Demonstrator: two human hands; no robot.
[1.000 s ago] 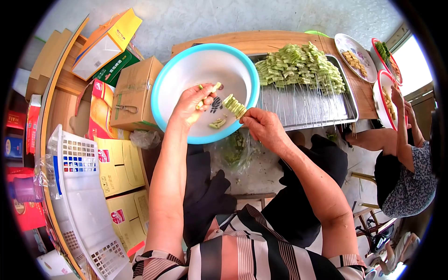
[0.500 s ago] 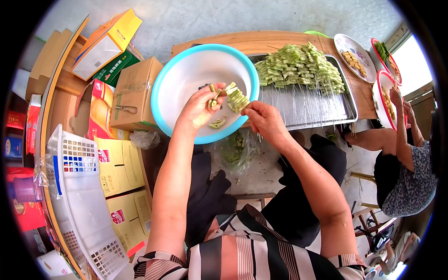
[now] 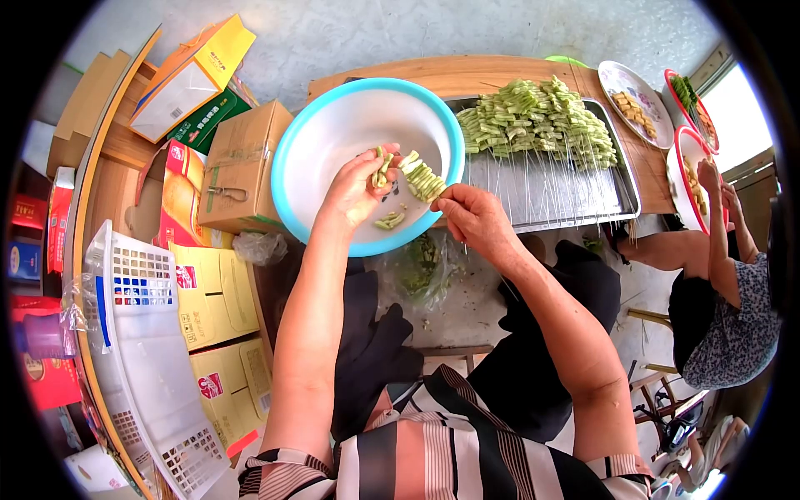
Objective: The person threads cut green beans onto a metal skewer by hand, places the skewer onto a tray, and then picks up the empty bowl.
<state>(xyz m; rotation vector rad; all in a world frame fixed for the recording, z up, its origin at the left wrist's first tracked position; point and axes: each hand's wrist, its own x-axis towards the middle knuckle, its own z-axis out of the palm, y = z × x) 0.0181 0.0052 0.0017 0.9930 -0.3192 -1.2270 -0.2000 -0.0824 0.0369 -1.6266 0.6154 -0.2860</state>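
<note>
Over the white basin with a blue rim (image 3: 283, 158), my left hand (image 3: 354, 190) is closed around a few cut green bean pieces (image 3: 382, 171). My right hand (image 3: 477, 221) grips the lower end of a skewer, and a row of green bean pieces (image 3: 423, 178) is threaded along it. The skewer's far end points at my left fingertips, close to the loose pieces. A few more bean pieces (image 3: 389, 221) lie at the bottom of the basin. Right of it, a metal tray (image 3: 496, 196) bears a heap of filled bean skewers (image 3: 537, 125), their thin sticks toward me.
Cardboard boxes (image 3: 237, 171) and a white plastic basket (image 3: 137, 367) stand on the left. A patterned plate (image 3: 617, 79) and a red-rimmed bowl (image 3: 679, 179) with other skewered food are at the right, where another person (image 3: 725, 308) sits. A plastic bag (image 3: 425, 271) lies below the basin.
My hands have hardly moved. The bean pieces in my left fingers have turned slightly, and the skewer in my right hand stays nearly in place.
</note>
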